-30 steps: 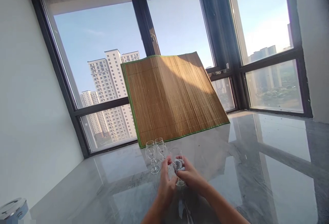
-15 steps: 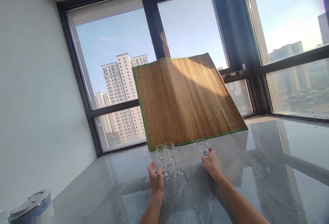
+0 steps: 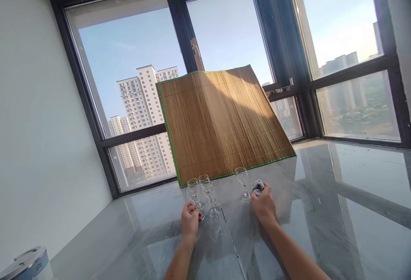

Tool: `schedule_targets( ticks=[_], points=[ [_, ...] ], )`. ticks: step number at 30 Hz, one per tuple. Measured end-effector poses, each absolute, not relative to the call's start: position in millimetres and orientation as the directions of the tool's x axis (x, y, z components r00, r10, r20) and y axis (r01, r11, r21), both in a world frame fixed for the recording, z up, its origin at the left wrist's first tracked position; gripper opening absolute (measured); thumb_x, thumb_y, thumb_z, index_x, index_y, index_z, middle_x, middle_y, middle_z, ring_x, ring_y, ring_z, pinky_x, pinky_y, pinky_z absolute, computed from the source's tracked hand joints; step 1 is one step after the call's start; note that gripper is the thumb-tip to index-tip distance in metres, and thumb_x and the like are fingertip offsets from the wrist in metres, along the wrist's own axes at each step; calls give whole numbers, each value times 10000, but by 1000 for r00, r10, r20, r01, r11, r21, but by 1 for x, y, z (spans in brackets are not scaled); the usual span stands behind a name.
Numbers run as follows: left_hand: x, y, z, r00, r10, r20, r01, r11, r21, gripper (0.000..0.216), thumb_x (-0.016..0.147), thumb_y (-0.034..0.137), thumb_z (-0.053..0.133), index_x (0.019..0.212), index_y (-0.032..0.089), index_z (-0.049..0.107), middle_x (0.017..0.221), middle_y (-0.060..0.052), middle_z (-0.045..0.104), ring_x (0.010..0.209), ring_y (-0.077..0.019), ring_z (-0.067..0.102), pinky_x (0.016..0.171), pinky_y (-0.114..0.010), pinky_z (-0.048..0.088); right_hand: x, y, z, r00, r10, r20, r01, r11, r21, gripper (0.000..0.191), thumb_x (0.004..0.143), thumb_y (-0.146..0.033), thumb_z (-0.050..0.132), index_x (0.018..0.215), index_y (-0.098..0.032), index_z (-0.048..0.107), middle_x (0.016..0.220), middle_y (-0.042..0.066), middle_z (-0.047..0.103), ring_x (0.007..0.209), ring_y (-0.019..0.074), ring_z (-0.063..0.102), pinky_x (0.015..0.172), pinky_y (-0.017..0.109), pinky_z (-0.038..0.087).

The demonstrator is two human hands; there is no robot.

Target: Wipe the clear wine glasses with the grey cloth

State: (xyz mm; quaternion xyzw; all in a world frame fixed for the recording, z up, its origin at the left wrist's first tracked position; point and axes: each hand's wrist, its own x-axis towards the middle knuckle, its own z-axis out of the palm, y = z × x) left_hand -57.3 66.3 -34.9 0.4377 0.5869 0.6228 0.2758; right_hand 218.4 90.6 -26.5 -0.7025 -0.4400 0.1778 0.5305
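Observation:
Several clear stemmed glasses (image 3: 204, 183) stand close together on the grey, glossy surface. My left hand (image 3: 190, 222) is at the front left of this group, its fingers curled round the lower part of the nearest glass, partly hiding it. To the right, a single stemmed glass (image 3: 243, 181) stands upright by itself. Just right of that glass, my right hand (image 3: 263, 203) is closed on a crumpled grey cloth (image 3: 258, 186). A small gap shows between the cloth and the single glass's bowl.
A bamboo mat (image 3: 221, 121) with green edging leans against the dark window frame (image 3: 135, 135) behind the glasses. At the lower left corner is a blue lidded container (image 3: 30, 263). A dark seam (image 3: 233, 243) runs across the grey surface (image 3: 138, 245). A white wall rises on the left.
My right hand has come away from the single glass, which stands free, and the grey cloth shows clearly in it. The left hand's fingers have closed in on the nearest grouped glass. The view has shifted right.

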Motion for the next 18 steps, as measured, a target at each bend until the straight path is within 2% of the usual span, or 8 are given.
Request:
schedule_targets(
  ticks=[2, 5, 7, 11, 13, 15, 18],
  points=[
    [-58, 67, -36, -446, 858, 255, 243, -157, 957, 375, 716, 410, 677, 1004, 183, 596, 783, -27, 670, 599, -169, 645, 539, -275, 514, 218, 80, -23, 552, 801, 231, 429, -36, -903, 595, 871, -325, 458, 1424, -133, 354, 1201, 202, 657, 973, 313, 674, 733, 360, 454],
    [-59, 66, -33, -436, 855, 280, 314, -147, 938, 374, 708, 492, 684, 919, 185, 650, 754, -34, 669, 570, -179, 618, 512, -283, 476, 216, 68, -17, 512, 811, 283, 436, 38, -899, 500, 859, -308, 472, 1338, -165, 484, 1086, 166, 704, 959, 310, 674, 724, 341, 452],
    [-59, 63, -29, -454, 833, 317, 340, -166, 925, 393, 710, 547, 677, 872, 189, 668, 782, -53, 687, 623, -203, 634, 548, -296, 482, 213, 62, -12, 492, 809, 321, 446, 82, -891, 426, 846, -290, 483, 1255, -201, 557, 1019, 138, 723, 938, 300, 677, 730, 330, 451],
    [-49, 49, -19, -394, 716, 576, 504, -356, 787, 414, 798, 598, 612, 897, 207, 704, 927, -80, 733, 753, -217, 654, 697, -308, 510, 199, 53, -4, 437, 792, 426, 430, 232, -872, 320, 804, -255, 523, 1106, -249, 627, 952, 88, 732, 880, 281, 676, 749, 322, 456],
    [-36, 39, -15, -281, 698, 658, 561, -437, 703, 411, 844, 595, 586, 943, 221, 725, 993, -80, 743, 729, -199, 642, 713, -302, 512, 190, 47, -1, 308, 806, 505, 399, 372, -838, 278, 766, -218, 551, 1025, -260, 645, 920, 57, 731, 860, 262, 674, 757, 312, 457],
    [-21, 29, -12, -182, 726, 664, 579, -467, 669, 421, 876, 595, 564, 1012, 234, 734, 1011, -81, 753, 740, -209, 655, 729, -310, 521, 179, 41, 0, 116, 800, 589, 359, 520, -776, 273, 737, -176, 564, 984, -257, 646, 900, 31, 728, 852, 240, 668, 770, 300, 456],
    [-2, 19, -10, -95, 750, 654, 593, -486, 643, 413, 917, 558, 523, 1102, 244, 716, 1102, -108, 754, 940, -278, 699, 848, -364, 522, 168, 31, 1, -54, 750, 659, 305, 641, -705, 352, 721, -127, 555, 1046, -244, 620, 888, 17, 718, 822, 211, 655, 760, 287, 453]
  ],
)
